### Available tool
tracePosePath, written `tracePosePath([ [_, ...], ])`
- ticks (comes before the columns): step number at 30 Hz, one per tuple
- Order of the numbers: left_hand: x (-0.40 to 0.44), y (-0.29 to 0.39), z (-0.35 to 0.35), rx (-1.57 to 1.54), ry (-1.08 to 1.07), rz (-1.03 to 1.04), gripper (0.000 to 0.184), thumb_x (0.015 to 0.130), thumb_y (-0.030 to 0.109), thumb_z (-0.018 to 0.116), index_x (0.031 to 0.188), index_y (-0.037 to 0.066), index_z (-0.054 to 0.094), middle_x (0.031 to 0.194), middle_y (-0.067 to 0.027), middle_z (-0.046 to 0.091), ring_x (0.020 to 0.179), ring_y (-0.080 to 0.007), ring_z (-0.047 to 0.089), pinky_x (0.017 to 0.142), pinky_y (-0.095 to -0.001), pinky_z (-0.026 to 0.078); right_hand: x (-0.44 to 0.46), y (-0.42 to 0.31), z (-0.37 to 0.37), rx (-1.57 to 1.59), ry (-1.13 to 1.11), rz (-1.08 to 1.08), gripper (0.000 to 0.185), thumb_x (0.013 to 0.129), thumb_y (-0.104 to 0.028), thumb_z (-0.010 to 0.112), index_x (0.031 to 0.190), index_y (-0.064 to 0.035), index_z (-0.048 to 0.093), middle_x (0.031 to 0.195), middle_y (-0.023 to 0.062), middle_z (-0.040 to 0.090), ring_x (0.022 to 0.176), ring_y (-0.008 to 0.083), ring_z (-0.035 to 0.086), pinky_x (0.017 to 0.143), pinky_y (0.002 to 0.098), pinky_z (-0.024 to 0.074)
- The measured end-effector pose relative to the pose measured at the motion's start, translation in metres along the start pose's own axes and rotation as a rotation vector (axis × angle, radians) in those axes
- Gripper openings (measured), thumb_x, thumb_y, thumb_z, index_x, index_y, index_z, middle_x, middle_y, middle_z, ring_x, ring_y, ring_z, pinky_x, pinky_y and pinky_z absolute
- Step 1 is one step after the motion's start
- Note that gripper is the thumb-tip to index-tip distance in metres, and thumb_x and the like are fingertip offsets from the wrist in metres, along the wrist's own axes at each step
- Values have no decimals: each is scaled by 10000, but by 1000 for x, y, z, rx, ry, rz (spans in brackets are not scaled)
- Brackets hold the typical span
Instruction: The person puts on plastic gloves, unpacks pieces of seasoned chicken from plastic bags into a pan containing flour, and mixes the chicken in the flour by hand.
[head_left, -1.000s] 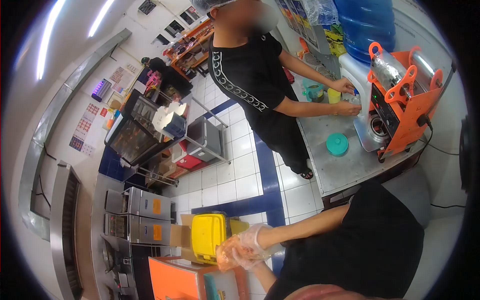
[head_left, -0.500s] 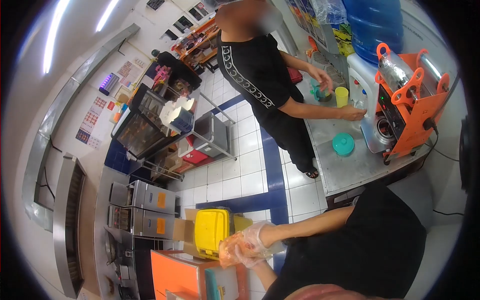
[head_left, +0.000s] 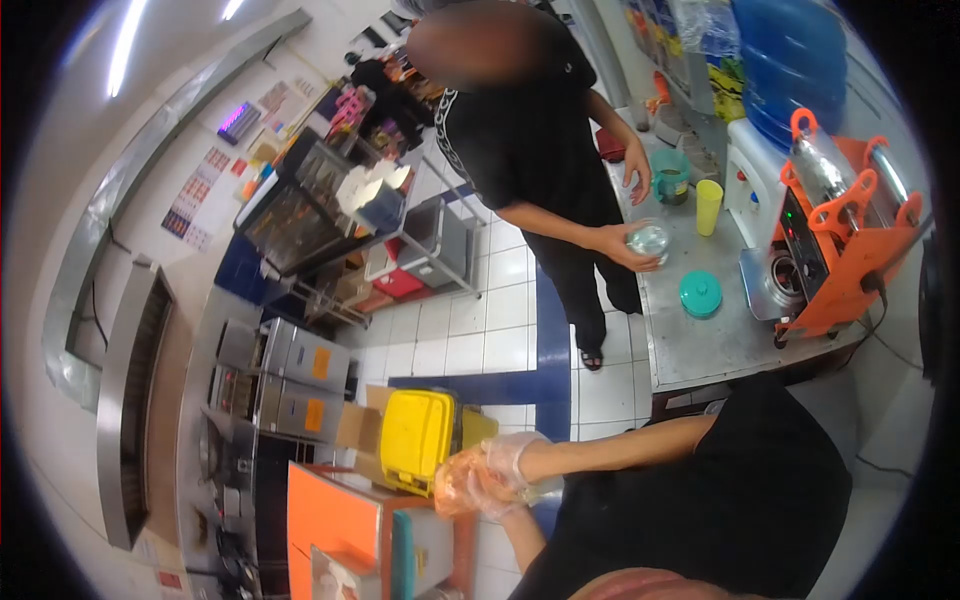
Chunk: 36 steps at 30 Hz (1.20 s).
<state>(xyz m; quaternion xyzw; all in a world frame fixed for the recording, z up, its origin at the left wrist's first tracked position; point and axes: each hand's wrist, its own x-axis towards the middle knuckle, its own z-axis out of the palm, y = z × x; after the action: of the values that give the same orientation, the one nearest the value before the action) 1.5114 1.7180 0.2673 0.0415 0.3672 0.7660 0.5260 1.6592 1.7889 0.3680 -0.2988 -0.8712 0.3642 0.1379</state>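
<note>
My right hand, in a clear plastic glove, reaches in from the right and is closed against my left hand. The left arm comes up from below, and its hand is gloved too. Fingers of both hands are pressed together and overlap. Orange-smeared clear plastic shows at their far end; I cannot make out whether it is the gloves themselves or something held between them. Beyond the hands stands a yellow lidded bin. An orange-topped cabinet is just below and left of them.
A co-worker stands by the metal table, holding a clear cup. On it are a teal lid, a yellow cup and an orange sealing machine. Fryers line the left wall.
The co-worker's hand has drawn back from the dispenser with a clear cup. My hands stay together and have shifted slightly. The view has tilted, showing a metal container near the orange-topped cabinet.
</note>
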Motion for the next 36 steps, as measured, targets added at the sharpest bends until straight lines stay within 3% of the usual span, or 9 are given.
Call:
tracePosePath([
  [5, 4, 0, 1, -25, -124, -62, 634, 866, 360, 701, 1400, 58, 541, 1339, -137, 613, 1250, -319, 592, 1082, -457, 497, -5, -14, -7, 82, 41, 168, 459, 853, -355, 679, 1205, -61, 668, 1125, 197, 692, 989, 377, 700, 794, 449, 583],
  [8, -11, -4, 17, -66, -88, 7, 601, 863, 321, 696, 1388, 68, 548, 1323, -138, 618, 1210, -324, 611, 1056, -468, 517, -7, -19, -5, 60, 48, 248, 424, 855, -365, 669, 1182, -97, 694, 1118, 204, 693, 989, 374, 701, 825, 456, 578],
  [12, -46, 2, 60, 40, 54, 167, 590, 861, 283, 689, 1394, 81, 537, 1318, -143, 617, 1202, -328, 613, 1056, -475, 517, -5, -13, -4, -11, 37, 69, 428, 851, -397, 666, 1190, -140, 712, 1148, 209, 692, 1009, 373, 697, 857, 460, 571],
  [15, -37, -7, 44, 70, 170, 216, 581, 863, 238, 681, 1398, 76, 521, 1302, -145, 616, 1203, -329, 610, 1056, -479, 515, -5, 2, 10, 26, 60, -6, 471, 902, -467, 586, 1104, -60, 715, 1173, 244, 660, 1015, 385, 685, 861, 456, 555],
  [17, -30, -15, 27, -31, 139, 131, 585, 853, 202, 680, 1395, 66, 509, 1281, -141, 616, 1180, -325, 618, 1036, -482, 527, -6, 7, 12, 82, 108, 0, 449, 878, -477, 628, 1051, -79, 743, 1112, 241, 687, 964, 399, 682, 841, 465, 552],
  [22, -4, -36, -9, 1, 12, 240, 523, 822, 154, 673, 1321, 78, 533, 1235, -134, 617, 1133, -320, 637, 992, -480, 552, -14, 12, -6, 54, 61, -57, 408, 812, -403, 709, 1109, -125, 744, 1043, 202, 703, 892, 404, 667, 817, 472, 551],
  [24, -1, -44, -12, -39, 61, 142, 522, 822, 151, 668, 1322, 82, 533, 1222, -141, 622, 1131, -332, 637, 999, -486, 552, -18, 12, -9, 58, -11, -29, 387, 802, -383, 718, 1081, -118, 746, 1017, 201, 707, 883, 407, 662, 815, 474, 546],
  [31, -16, -38, 25, -104, -2, -77, 592, 833, 193, 678, 1387, 69, 510, 1285, -173, 629, 1184, -370, 625, 1049, -512, 533, -31, 15, -12, 71, 174, 80, 358, 760, -306, 726, 1057, -107, 748, 981, 205, 712, 936, 403, 669, 842, 476, 538],
  [36, -2, -54, -1, -196, -30, -255, 566, 858, 235, 673, 1377, 56, 537, 1309, -168, 641, 1198, -358, 630, 1061, -496, 528, -27, 9, -19, 95, 145, 110, 387, 742, -319, 742, 1038, -70, 748, 990, 220, 706, 956, 404, 679, 859, 476, 538],
])
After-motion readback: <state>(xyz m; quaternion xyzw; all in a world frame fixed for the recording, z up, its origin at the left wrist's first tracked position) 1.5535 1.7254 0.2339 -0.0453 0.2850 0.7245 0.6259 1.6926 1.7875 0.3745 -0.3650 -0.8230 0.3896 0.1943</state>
